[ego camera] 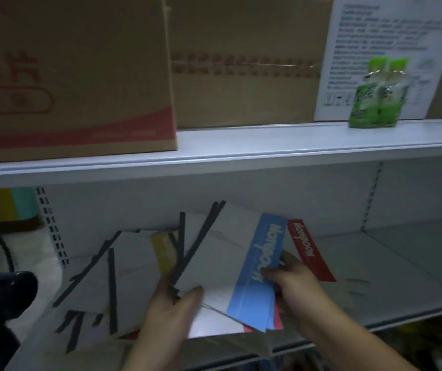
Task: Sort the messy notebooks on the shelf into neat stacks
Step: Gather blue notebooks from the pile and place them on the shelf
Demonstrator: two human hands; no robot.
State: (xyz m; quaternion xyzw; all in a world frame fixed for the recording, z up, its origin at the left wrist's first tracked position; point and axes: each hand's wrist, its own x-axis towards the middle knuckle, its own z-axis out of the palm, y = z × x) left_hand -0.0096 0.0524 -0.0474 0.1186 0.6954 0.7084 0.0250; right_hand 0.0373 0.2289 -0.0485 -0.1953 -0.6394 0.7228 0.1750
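My left hand (171, 309) and right hand (297, 285) meet over the front lip of the lower shelf (388, 263), both closed around a bundle of notebooks (214, 263) that is tilted up off the board. The left hand grips the bundle at its near left corner, thumb pressed flat on the pale top cover and the fingers hidden underneath. The right hand curls around the right edge of the blue notebook (257, 274), which lies on top of the bundle with its white lettering running lengthwise; the thumb rests on the blue cover.

Just beside my right hand, a red notebook (308, 250) pokes out from behind the blue one, its far end leaning toward the back panel. Left of the bundle, loose notebooks (94, 285) with pale covers and black spines lie fanned at odd angles across the shelf, overlapping each other, and a yellow notebook (163, 247) stands wedged between them and the bundle. The right half of the shelf shows bare board. At the near left, off the shelf, sits a blurred black device (5, 290).

Farther back and higher, the upper shelf (294, 145) carries a cardboard box (80, 76) with red print at the left, a taped brown box (241, 76) beside it, a white printed box (375, 49) at the right, and a green packet (377, 95) standing in front of the white one.
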